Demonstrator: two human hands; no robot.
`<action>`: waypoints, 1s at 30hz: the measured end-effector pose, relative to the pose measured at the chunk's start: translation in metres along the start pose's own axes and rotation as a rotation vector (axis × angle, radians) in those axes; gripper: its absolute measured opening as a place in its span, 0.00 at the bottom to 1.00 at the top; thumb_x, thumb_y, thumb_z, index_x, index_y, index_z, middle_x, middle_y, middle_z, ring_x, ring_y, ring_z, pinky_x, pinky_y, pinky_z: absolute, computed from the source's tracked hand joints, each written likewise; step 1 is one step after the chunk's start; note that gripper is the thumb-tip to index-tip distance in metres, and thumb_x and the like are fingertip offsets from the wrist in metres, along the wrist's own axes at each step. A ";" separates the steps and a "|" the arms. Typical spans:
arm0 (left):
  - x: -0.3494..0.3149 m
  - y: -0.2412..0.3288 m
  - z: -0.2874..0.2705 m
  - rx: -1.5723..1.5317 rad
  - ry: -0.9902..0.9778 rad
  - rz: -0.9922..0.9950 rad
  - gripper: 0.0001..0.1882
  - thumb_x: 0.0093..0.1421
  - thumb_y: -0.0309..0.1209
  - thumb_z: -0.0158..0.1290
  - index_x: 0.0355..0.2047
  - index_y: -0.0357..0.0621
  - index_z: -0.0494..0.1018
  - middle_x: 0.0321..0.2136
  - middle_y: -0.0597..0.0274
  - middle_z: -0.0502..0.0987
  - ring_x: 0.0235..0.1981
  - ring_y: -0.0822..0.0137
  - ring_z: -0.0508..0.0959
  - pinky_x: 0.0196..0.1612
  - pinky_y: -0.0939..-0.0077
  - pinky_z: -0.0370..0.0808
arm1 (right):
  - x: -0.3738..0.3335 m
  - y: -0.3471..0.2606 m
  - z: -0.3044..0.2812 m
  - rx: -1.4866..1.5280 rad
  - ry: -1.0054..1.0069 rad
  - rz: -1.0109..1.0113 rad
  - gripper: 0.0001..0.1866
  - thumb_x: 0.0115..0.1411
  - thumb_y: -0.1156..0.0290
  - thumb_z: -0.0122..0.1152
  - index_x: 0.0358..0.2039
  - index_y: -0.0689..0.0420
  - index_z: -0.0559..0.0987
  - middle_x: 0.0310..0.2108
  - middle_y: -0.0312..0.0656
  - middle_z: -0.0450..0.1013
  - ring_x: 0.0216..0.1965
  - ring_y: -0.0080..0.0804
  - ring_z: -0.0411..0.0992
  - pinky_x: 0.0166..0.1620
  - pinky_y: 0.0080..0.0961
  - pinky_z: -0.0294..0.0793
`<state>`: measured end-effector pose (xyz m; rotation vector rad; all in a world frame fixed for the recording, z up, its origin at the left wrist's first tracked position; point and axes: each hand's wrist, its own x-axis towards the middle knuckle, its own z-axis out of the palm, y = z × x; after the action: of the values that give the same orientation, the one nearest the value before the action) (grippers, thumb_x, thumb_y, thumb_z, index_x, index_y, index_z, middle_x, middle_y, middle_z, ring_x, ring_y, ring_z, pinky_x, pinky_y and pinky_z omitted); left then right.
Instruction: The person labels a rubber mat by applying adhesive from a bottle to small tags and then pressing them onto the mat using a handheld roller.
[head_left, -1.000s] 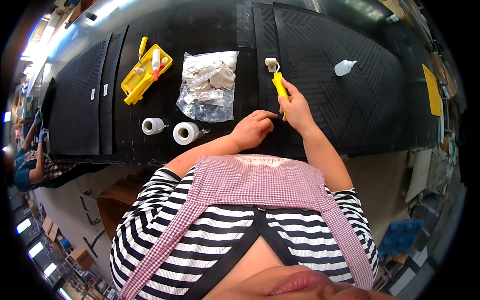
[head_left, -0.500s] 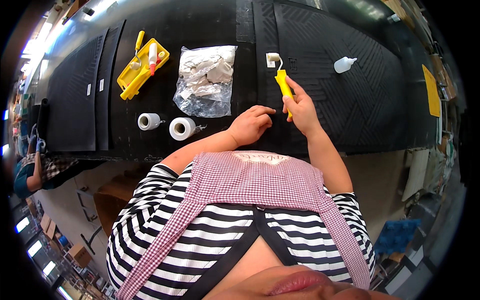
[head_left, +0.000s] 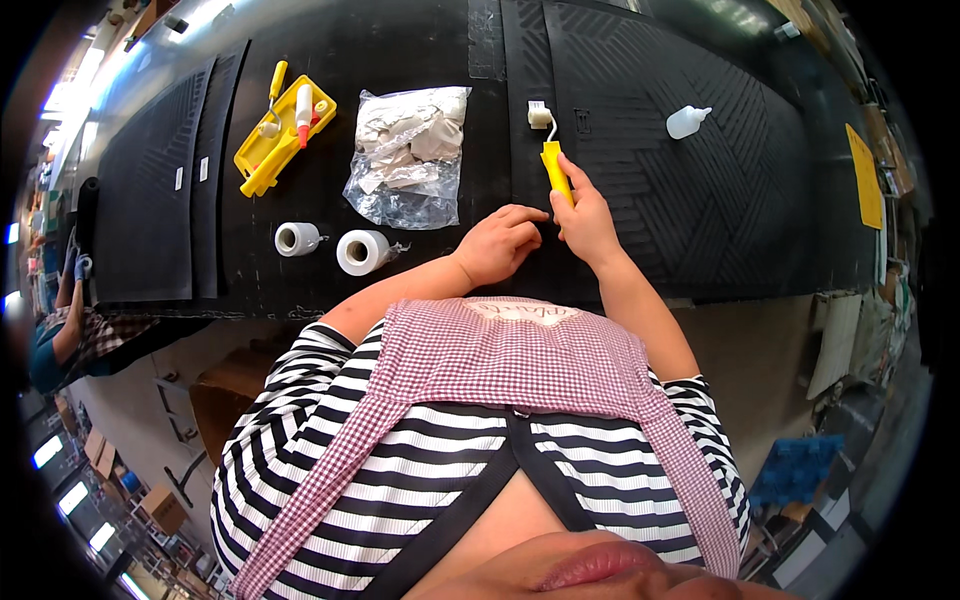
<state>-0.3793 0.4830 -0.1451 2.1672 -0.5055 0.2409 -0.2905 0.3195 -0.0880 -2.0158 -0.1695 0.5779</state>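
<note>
My right hand (head_left: 588, 218) is closed round the yellow handle of a small paint roller (head_left: 556, 172). Its pale roller head rests over the narrow black strip (head_left: 529, 70), covering part of a white label there. Just left of it, my left hand (head_left: 500, 243) lies on the strip's near end. The index finger stretches toward the roller handle while the others curl loosely, and nothing shows in them. To the right of the strip lies a wide black textured sheet (head_left: 690, 210), with a white squeeze bottle (head_left: 687, 122) on it.
Left of my hands lies a clear plastic bag (head_left: 410, 155) of whitish pieces. Two white film rolls (head_left: 363, 252) sit near the table edge. A yellow tray (head_left: 270, 150) holds a bottle and another roller. More black sheets (head_left: 145, 200) lie far left, near a gloved co-worker (head_left: 70, 320).
My right hand has shifted slightly left with the paint roller, whose head now covers the lower part of the label. My left hand stays almost in place.
</note>
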 end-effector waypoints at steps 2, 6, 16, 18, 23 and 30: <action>0.000 0.002 0.000 -0.012 0.000 -0.009 0.04 0.56 0.25 0.59 0.31 0.43 0.75 0.50 0.58 0.76 0.51 0.56 0.75 0.55 0.65 0.72 | 0.000 0.016 0.005 -0.040 0.040 -0.081 0.28 0.64 0.69 0.54 0.65 0.56 0.67 0.50 0.54 0.76 0.44 0.43 0.78 0.49 0.30 0.75; -0.001 0.002 0.000 -0.006 -0.007 0.000 0.04 0.56 0.25 0.59 0.31 0.43 0.75 0.49 0.58 0.76 0.51 0.56 0.75 0.55 0.65 0.73 | -0.002 0.021 0.005 -0.022 0.036 -0.082 0.28 0.64 0.69 0.54 0.65 0.56 0.67 0.56 0.57 0.73 0.56 0.50 0.73 0.58 0.33 0.70; 0.000 0.002 -0.001 -0.004 0.004 0.001 0.05 0.56 0.25 0.59 0.32 0.44 0.75 0.50 0.58 0.77 0.50 0.53 0.75 0.53 0.63 0.73 | -0.018 0.012 0.001 -0.008 -0.004 -0.013 0.29 0.64 0.70 0.54 0.66 0.56 0.65 0.44 0.53 0.78 0.36 0.37 0.79 0.41 0.30 0.78; -0.001 0.001 -0.002 -0.001 -0.007 -0.011 0.04 0.56 0.25 0.59 0.32 0.44 0.75 0.50 0.58 0.76 0.50 0.54 0.75 0.54 0.63 0.73 | -0.017 0.003 0.000 0.047 -0.037 0.024 0.29 0.64 0.71 0.54 0.66 0.56 0.65 0.37 0.49 0.78 0.28 0.29 0.76 0.32 0.26 0.77; 0.001 0.002 -0.001 0.019 -0.027 -0.003 0.03 0.57 0.26 0.58 0.31 0.43 0.75 0.50 0.58 0.76 0.51 0.55 0.75 0.56 0.65 0.72 | 0.009 -0.019 -0.009 0.180 -0.067 0.036 0.31 0.65 0.72 0.53 0.69 0.55 0.62 0.23 0.36 0.71 0.20 0.17 0.67 0.22 0.18 0.70; 0.000 0.000 -0.001 0.008 -0.024 -0.012 0.03 0.57 0.26 0.58 0.31 0.43 0.74 0.51 0.59 0.76 0.52 0.56 0.75 0.56 0.65 0.72 | 0.042 -0.038 -0.015 0.083 -0.079 0.041 0.31 0.65 0.71 0.54 0.69 0.55 0.62 0.23 0.36 0.71 0.20 0.18 0.68 0.22 0.19 0.70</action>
<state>-0.3793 0.4836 -0.1442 2.1830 -0.5058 0.2114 -0.2416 0.3411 -0.0634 -1.9207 -0.1497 0.6809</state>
